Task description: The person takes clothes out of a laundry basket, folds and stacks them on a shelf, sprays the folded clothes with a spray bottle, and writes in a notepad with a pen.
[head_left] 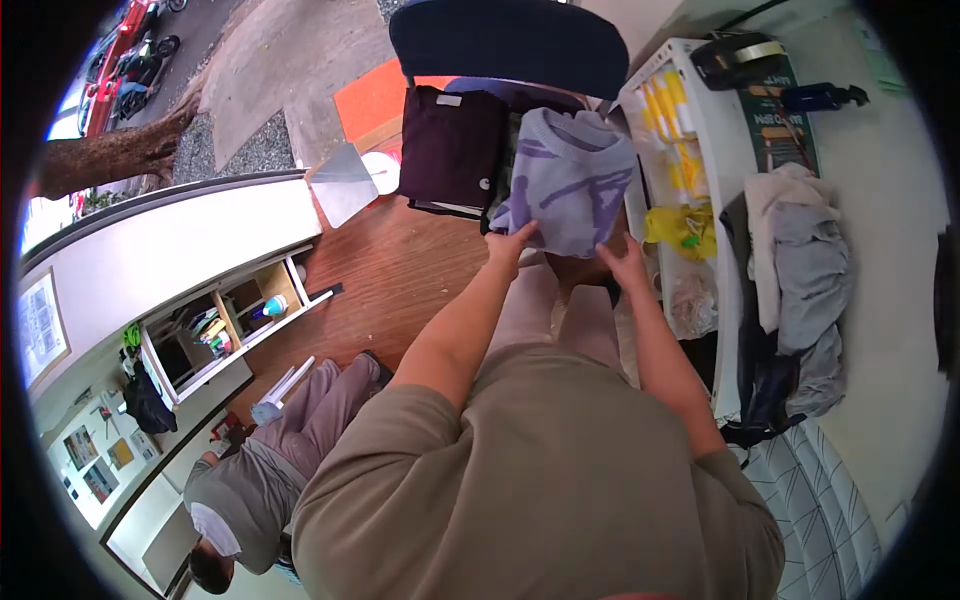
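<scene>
A folded lavender sweater (570,180) with darker purple shapes lies at the right side of a dark blue chair (510,45). My left hand (512,245) grips its lower left corner. At its lower right corner, my right hand (622,262) has its fingers closed on the edge. Beside the sweater, on the left, sits a stack of folded dark clothes (452,148) with a maroon garment on top.
White shelving (715,130) with yellow packages stands on the right; grey and white clothes (805,270) lie on top. An open drawer (240,320) is at the left. A person (255,490) in grey sits at the lower left. A white fan-like object (380,172) stands beyond the floor.
</scene>
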The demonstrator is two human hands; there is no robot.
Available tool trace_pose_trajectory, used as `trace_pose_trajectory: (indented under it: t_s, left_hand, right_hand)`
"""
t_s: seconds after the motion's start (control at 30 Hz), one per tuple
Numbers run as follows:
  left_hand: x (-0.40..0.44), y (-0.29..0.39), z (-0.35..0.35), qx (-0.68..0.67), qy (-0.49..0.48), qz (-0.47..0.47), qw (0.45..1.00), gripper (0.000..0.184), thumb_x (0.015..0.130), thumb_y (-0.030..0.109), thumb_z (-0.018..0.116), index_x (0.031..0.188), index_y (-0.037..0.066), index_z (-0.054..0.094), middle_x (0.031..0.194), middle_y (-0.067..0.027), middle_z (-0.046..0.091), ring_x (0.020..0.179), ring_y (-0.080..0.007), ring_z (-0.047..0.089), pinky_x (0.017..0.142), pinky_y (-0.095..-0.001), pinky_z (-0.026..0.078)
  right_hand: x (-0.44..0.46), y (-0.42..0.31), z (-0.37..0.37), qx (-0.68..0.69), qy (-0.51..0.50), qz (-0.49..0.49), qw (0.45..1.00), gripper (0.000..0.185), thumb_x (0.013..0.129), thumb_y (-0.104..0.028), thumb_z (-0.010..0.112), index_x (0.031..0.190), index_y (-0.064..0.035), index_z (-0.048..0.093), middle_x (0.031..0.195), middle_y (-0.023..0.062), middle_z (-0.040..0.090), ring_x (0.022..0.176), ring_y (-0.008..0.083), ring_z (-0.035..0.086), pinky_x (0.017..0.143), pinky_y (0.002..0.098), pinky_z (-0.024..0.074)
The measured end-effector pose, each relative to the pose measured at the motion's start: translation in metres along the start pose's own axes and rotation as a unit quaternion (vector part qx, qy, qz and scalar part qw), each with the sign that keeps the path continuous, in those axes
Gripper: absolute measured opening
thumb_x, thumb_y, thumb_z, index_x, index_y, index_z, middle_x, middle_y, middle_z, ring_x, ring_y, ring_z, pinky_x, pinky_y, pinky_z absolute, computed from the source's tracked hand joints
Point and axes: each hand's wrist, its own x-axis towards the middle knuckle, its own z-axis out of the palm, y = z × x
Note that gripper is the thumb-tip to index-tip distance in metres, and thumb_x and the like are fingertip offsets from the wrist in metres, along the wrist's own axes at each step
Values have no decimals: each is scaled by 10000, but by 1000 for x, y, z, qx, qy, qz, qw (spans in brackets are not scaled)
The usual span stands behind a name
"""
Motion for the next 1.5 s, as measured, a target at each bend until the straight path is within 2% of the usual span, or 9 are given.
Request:
trace_pose_trajectory:
  t_s: [0.1, 0.33, 0.6, 0.73, 0.83, 1.0, 1.17, 1.27, 1.5]
  left_hand:
    - [1, 4, -8, -82, -103, -36, 991, 983, 622, 337, 923, 1324, -44, 350, 1314, -192, 483, 1197, -272, 504, 978, -429, 444]
    - [23, 24, -17, -92, -158, -6, 983, 834, 717, 228, 841, 1416, 104, 402, 1356, -138, 491, 1201, -288, 522, 919, -488, 500]
    - [-57, 157, -25, -107, -462, 30, 880, 512, 841, 165, 632, 1331, 95, 500, 1223, -75, 605, 1108, -229, 602, 973, -411, 494]
    - [-155, 210, -37, -79, -524, 78, 844, 655, 748, 91, 632, 1368, 43, 427, 1283, -125, 552, 1192, -300, 555, 1021, -439, 461]
    - [-223, 235, -46, -47, -590, 85, 802, 828, 653, 140, 647, 1424, 27, 367, 1333, -139, 516, 1252, -322, 507, 1069, -449, 412]
    - [-327, 234, -6, 32, -656, 205, 725, 905, 653, 65, 652, 1475, 10, 278, 1384, -126, 463, 1295, -294, 454, 1104, -411, 340]
    - [-418, 183, 83, 190, -719, 366, 560, 980, 733, 89, 752, 1505, 26, 152, 1404, -138, 412, 1353, -248, 358, 1126, -395, 283]
    - [-486, 152, 126, 109, -750, 172, 630, 993, 769, 212, 808, 1494, -10, 168, 1405, -161, 426, 1342, -248, 367, 1133, -420, 277]
    - [-488, 40, 217, 155, -672, 439, 576, 985, 793, 305, 811, 1445, -31, 154, 1371, -189, 420, 1286, -268, 430, 1096, -400, 353]
  right_hand:
    - [13, -21, 17, 229, -115, 271, 928, 871, 718, -544, 819, 1343, -18, 516, 1318, 133, 563, 1126, 281, 560, 994, 473, 413]
    - [35, -27, 2, 308, -218, 252, 891, 887, 754, -547, 795, 1417, -69, 451, 1365, 90, 546, 1288, 275, 466, 1030, 457, 389]
    - [12, -106, -44, 592, -252, 228, 731, 660, 865, -409, 711, 1359, -22, 508, 1301, 125, 609, 1166, 276, 601, 1021, 436, 469]
    - [-51, -170, -104, 556, -195, 234, 773, 593, 877, -351, 684, 1341, -17, 526, 1254, 120, 636, 1104, 259, 634, 991, 433, 491]
    - [-106, -212, -148, 568, -183, 95, 797, 613, 850, -318, 716, 1336, 2, 521, 1239, 133, 636, 1086, 258, 639, 958, 419, 508]
    - [-230, -263, -280, 456, 50, 14, 888, 666, 787, -262, 774, 1313, 47, 506, 1194, 152, 628, 1054, 248, 640, 933, 382, 517]
    - [-302, -205, -415, 331, 252, -134, 899, 657, 749, -225, 778, 1284, 66, 531, 1114, 126, 648, 961, 200, 631, 869, 322, 506]
    - [-347, -190, -460, 264, 335, -159, 891, 658, 786, -190, 723, 1343, 72, 493, 1167, 131, 637, 1040, 194, 602, 939, 305, 455]
    - [-340, -60, -513, 267, 322, -156, 895, 597, 859, -130, 689, 1384, 49, 469, 1262, 113, 602, 1154, 191, 551, 1013, 305, 402]
